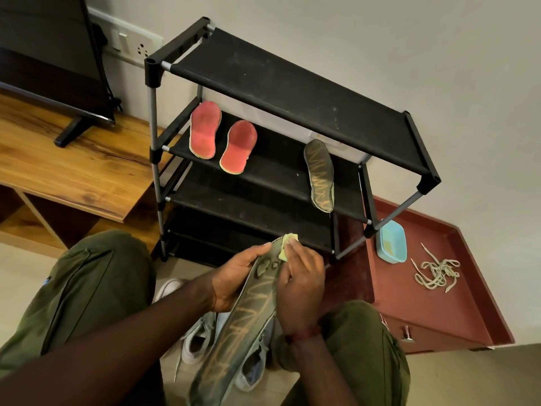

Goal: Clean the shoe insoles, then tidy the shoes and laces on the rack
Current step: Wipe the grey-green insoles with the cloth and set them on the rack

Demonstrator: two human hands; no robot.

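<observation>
Insole [248, 315] held slanted over lap, left hand [234, 281] fingers clamped along its edge as brace, right hand [303, 288] fingers pinching yellow cloth [288, 244] onto its toe (wet patches [266, 266] just below them); matching insole [319, 175] rests beyond fingers on rack [292, 92].

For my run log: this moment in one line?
left hand holds grey insole | right hand wipes with yellow cloth | rack: three insoles
</observation>
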